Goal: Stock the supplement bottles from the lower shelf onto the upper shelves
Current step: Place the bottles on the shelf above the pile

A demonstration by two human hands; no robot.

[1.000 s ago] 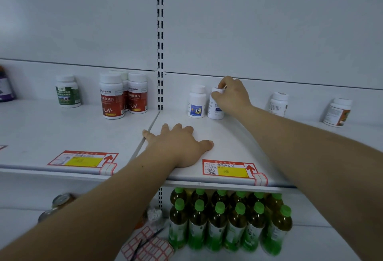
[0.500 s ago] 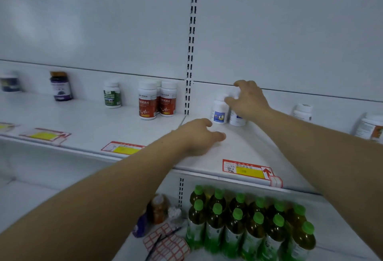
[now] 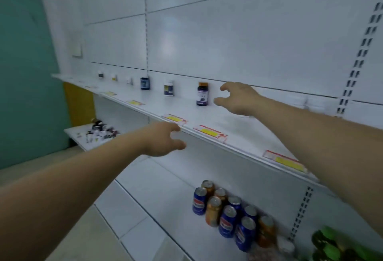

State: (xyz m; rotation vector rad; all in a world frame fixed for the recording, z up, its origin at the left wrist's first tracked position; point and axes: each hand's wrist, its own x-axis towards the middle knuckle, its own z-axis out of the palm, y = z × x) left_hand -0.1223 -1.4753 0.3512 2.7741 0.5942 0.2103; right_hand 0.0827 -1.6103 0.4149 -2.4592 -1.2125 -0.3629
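Note:
The white upper shelf (image 3: 244, 134) runs from far left to the right edge. Several supplement bottles stand along its back: a dark purple bottle with an orange cap (image 3: 202, 94), a white bottle (image 3: 168, 88), a dark blue bottle (image 3: 144, 83) and smaller ones farther left. My right hand (image 3: 238, 99) hovers open above the shelf, just right of the purple bottle, holding nothing. My left hand (image 3: 163, 139) is open in front of the shelf's front edge, empty. A cluster of small bottles (image 3: 101, 131) sits on a low shelf at the far left.
Blue and orange drink cans (image 3: 226, 213) stand on the bottom shelf at lower right, with green-capped bottles (image 3: 331, 246) beside them. Red-and-yellow price tags (image 3: 209, 131) line the upper shelf's edge. A teal wall is at the left; tiled floor lies below.
The view swung left along the shelf. My right hand let go of the white bottle and moved left, now open near the purple bottle. My left hand came off the shelf.

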